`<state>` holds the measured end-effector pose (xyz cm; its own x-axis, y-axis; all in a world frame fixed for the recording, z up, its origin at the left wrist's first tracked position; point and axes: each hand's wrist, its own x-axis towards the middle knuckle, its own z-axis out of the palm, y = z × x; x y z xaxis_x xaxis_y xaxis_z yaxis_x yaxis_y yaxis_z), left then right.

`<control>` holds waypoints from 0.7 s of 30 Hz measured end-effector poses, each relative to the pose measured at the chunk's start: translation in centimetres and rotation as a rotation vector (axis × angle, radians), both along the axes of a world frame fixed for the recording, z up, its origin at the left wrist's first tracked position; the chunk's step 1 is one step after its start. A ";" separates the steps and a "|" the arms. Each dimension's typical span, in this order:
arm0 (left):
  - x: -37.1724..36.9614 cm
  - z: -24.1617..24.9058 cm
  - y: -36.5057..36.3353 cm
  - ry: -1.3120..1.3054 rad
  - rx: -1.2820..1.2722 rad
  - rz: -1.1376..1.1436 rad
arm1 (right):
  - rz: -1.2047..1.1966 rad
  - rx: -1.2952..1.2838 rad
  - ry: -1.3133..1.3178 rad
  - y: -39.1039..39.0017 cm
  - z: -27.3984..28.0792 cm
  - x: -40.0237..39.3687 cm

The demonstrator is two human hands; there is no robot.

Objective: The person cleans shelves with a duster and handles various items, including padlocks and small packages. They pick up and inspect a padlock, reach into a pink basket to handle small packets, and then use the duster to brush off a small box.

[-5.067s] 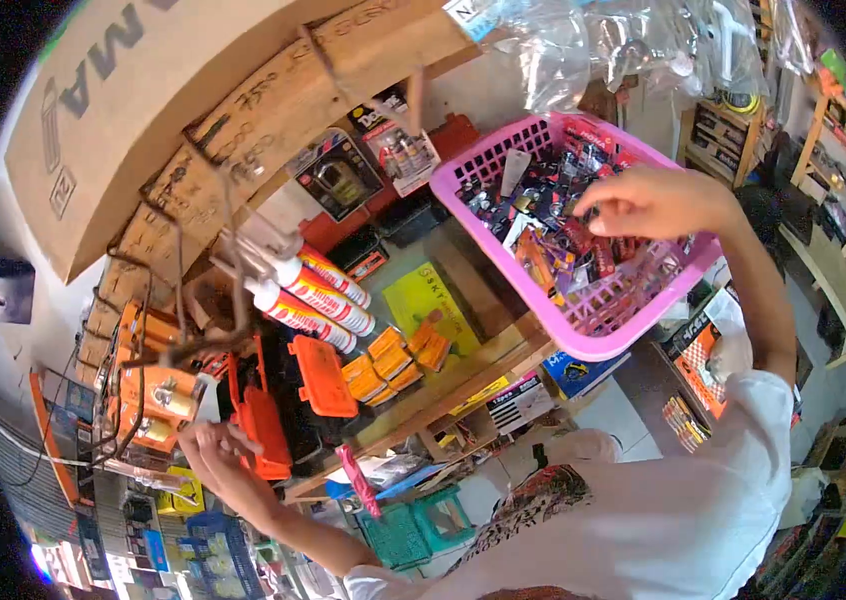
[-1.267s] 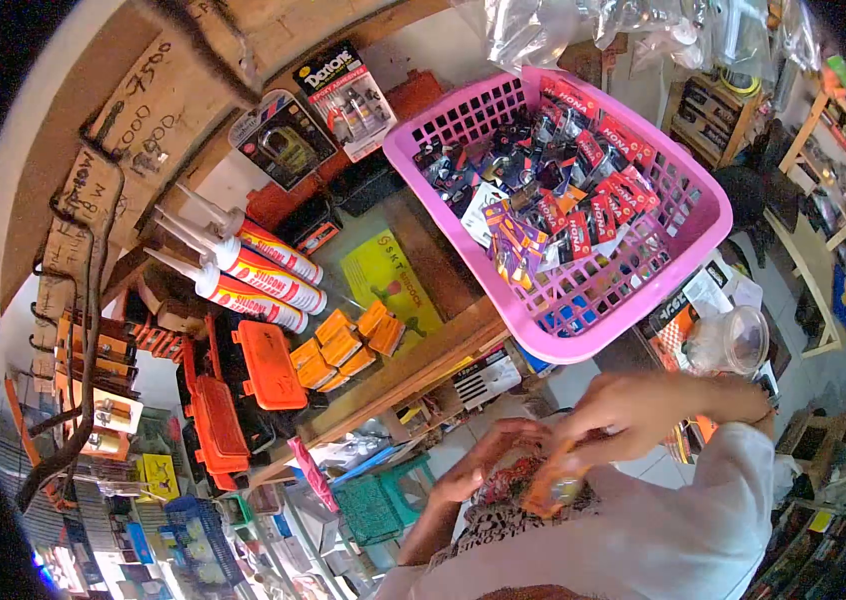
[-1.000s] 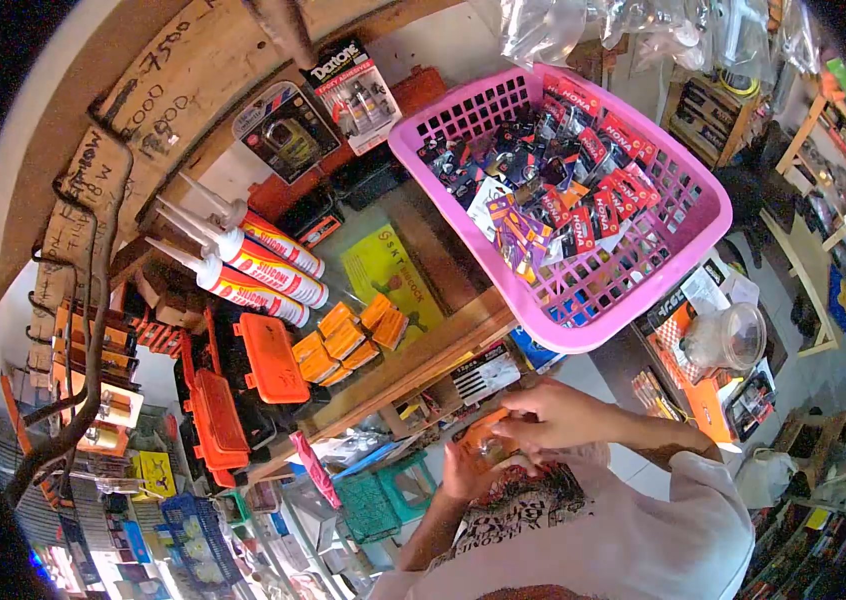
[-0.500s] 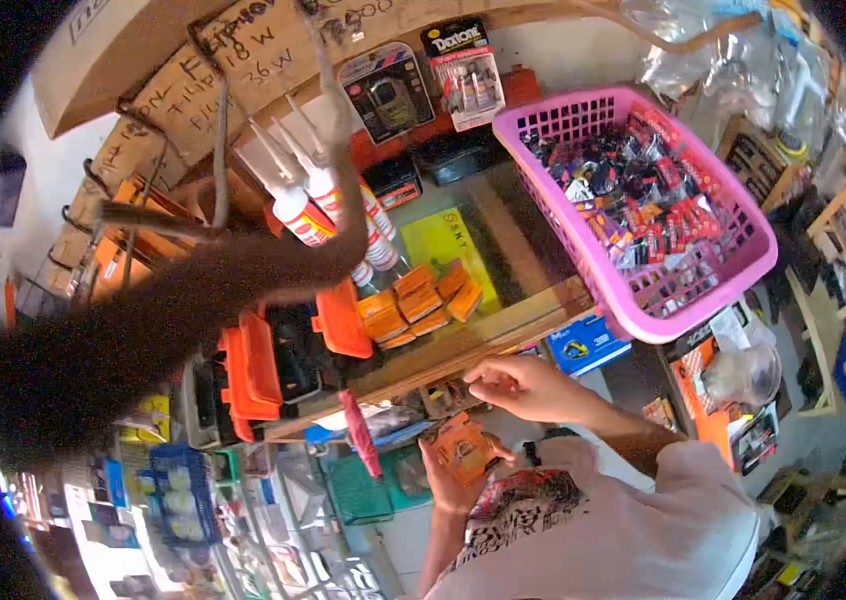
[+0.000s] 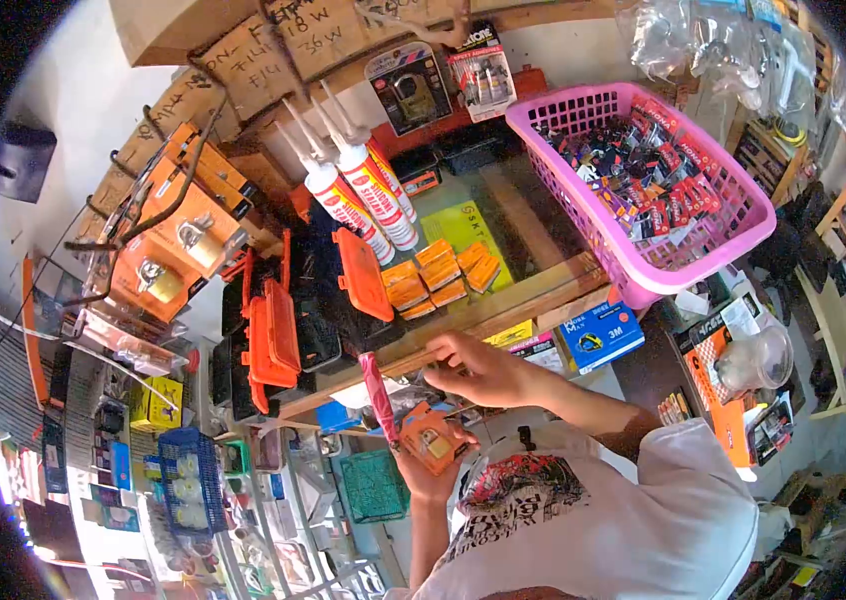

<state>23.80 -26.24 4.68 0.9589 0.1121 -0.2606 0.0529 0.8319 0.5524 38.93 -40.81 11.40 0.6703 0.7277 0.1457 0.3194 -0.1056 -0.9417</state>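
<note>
My left hand (image 5: pixel 430 472) is wrapped round an orange card pack with a padlock (image 5: pixel 434 445) showing on its front, held below the counter edge. Just above it, my right hand (image 5: pixel 491 372) hovers with fingers loosely bent and apart, and nothing shows in them. A pink, narrow wrapped thing (image 5: pixel 377 392) stands beside the pack, near the counter's front. On the glass-topped counter (image 5: pixel 533 210) lie several small orange boxes (image 5: pixel 440 272), close beyond my right hand. Similar orange padlock packs (image 5: pixel 175 262) hang from metal hooks at the left.
White-and-red nozzle tubes (image 5: pixel 368 185) stand on the counter beside open orange cases (image 5: pixel 271 330). A pink basket (image 5: pixel 633 240) of small packets sits at the right. A blue box (image 5: pixel 601 335) lies below the counter edge. Metal hooks (image 5: pixel 133 225) jut out at the left.
The dark blurred shape across the upper left is gone, and the hanging packs show clearly. Both hands and the padlock pack sit further left in view, my right hand slightly higher.
</note>
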 end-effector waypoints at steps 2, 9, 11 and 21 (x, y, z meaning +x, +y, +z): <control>0.2 0.4 -0.1 -0.045 0.022 0.014 | -0.007 -0.026 0.064 1.2 -1.3 -0.6; -1.9 0.2 2.0 -0.068 -0.041 -0.019 | 0.017 0.175 0.601 4.4 -1.3 -2.0; -2.7 -0.2 2.9 -0.017 -0.101 0.018 | 0.003 0.334 0.808 5.4 -1.3 -2.5; -6.0 -2.4 6.6 0.039 -0.123 -0.064 | 0.008 0.481 1.009 8.0 -0.5 -3.0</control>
